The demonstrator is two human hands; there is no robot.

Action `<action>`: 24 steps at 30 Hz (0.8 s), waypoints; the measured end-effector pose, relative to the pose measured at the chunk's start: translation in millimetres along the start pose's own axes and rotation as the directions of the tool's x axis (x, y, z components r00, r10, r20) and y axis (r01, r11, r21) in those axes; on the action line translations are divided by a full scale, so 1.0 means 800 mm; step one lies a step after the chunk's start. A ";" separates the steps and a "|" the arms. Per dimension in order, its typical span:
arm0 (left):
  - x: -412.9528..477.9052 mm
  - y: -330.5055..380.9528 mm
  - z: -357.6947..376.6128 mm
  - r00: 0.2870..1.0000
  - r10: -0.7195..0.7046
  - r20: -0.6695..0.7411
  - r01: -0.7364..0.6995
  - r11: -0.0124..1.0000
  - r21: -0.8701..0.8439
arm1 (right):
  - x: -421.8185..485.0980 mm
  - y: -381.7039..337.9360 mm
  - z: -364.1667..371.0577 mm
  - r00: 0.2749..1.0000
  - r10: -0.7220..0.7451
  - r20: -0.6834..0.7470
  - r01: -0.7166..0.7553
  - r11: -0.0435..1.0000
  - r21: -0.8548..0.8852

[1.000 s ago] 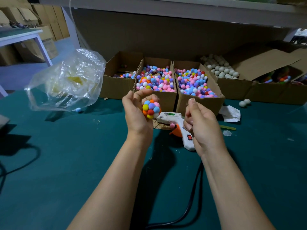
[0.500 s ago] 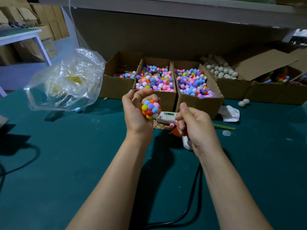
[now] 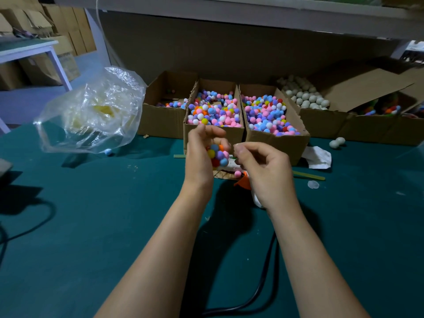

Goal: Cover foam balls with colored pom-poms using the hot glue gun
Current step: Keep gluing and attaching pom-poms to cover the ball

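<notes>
Bag: a clear plastic bag [image 3: 91, 115] sits on the green counter [image 3: 91, 226], far left.
Left hand [image 3: 199, 157]: fingers curled round the pom-pom ball [image 3: 218, 154], held above the counter in front of the pom-pom boxes [image 3: 275, 145].
Right hand [image 3: 263, 171]: fingers curled, tips just beside the ball; I cannot tell whether they pinch anything.
Glue gun [image 3: 256, 199]: on the counter, mostly hidden under the right hand.
Foam balls [image 3: 302, 97]: plain white, boxed at back right.
</notes>
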State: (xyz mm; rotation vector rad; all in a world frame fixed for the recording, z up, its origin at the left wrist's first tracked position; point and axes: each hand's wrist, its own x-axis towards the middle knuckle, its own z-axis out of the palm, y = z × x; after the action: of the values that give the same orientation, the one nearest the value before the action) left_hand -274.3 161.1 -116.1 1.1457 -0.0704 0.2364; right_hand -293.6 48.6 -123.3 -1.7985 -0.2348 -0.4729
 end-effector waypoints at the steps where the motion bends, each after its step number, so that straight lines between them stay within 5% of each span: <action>1: -0.001 -0.001 0.002 1.000 0.025 0.011 -0.025 0.999 0.029 | 0.000 0.001 0.001 1.000 -0.005 0.007 0.005 1.000 -0.003; 11: -0.004 -0.006 0.006 0.996 0.053 0.068 -0.068 0.969 0.239 | 0.005 0.005 -0.008 0.998 0.063 0.027 -0.060 0.992 -0.109; 20: 0.003 0.010 -0.009 0.996 -0.079 0.034 0.086 0.955 -0.285 | 0.015 0.019 -0.013 0.945 0.322 -0.061 -0.327 0.936 -0.131; 24: 0.003 0.008 -0.007 0.996 -0.076 0.055 0.087 0.970 -0.226 | 0.009 0.010 -0.007 0.963 0.266 -0.039 -0.267 0.963 -0.036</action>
State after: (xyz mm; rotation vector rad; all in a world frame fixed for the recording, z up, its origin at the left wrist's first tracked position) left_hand -273.9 169.1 -112.4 0.9228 -0.0883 0.1254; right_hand -285.4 40.3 -126.2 -1.8276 0.0424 -0.3170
